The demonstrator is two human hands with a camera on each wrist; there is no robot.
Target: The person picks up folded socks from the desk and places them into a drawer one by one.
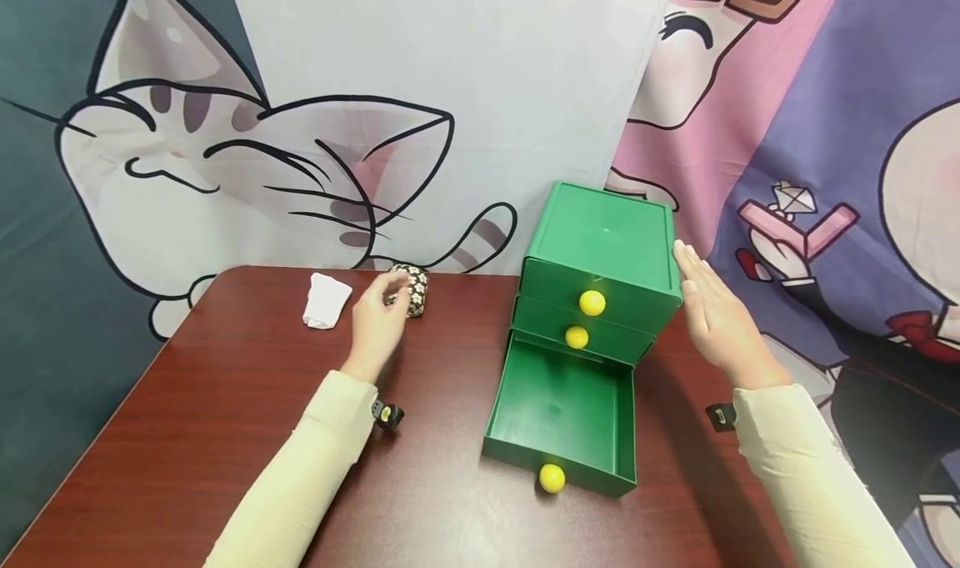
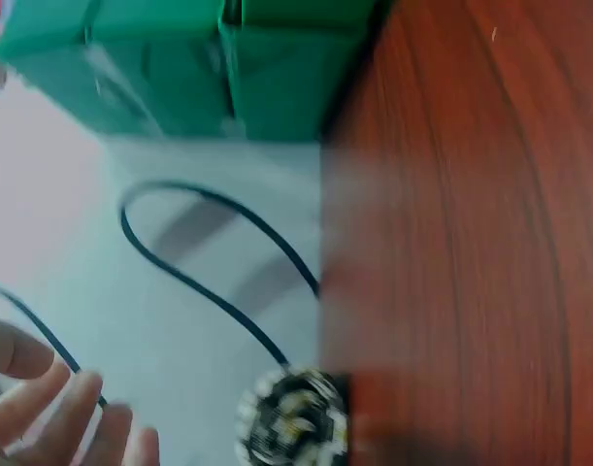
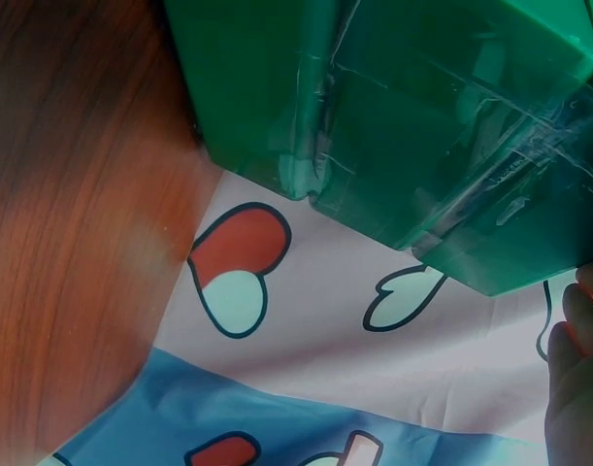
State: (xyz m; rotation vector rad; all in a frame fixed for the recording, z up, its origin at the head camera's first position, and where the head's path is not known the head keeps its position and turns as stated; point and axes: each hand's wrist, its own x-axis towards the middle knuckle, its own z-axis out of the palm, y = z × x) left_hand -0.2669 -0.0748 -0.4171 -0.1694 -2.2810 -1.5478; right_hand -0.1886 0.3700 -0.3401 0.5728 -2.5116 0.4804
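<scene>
Already drawn out toward the person, the bottom drawer (image 1: 562, 405) of a green three-drawer cabinet (image 1: 607, 226) juts over the brown table (image 1: 180, 401), long axis running near to far, its yellow knob (image 1: 552, 479) pointing back at the wearer and slightly left. Beyond it, the left hand (image 1: 378, 322) hovers with loosely bent fingers, gripping nothing, while the right hand (image 1: 716, 326) lies straight-fingered along the cabinet's right side, seemingly steadying it. The two upper drawers sit closed, knobs forward. On the table left of the left hand rests a folded white cloth (image 1: 326, 303), longer from near to far than across. Near the table's back edge sits a black-and-white floral bundle (image 1: 417, 289), partly hidden by the fingers; its long axis appears to run near to far, and the left wrist view shows the hand apart from it. By all appearances, opening the drawer is done, with the bundle not yet grasped and the cloth untouched. Behind hangs a backdrop (image 1: 450, 42) bearing a smiling cartoon cat.
</scene>
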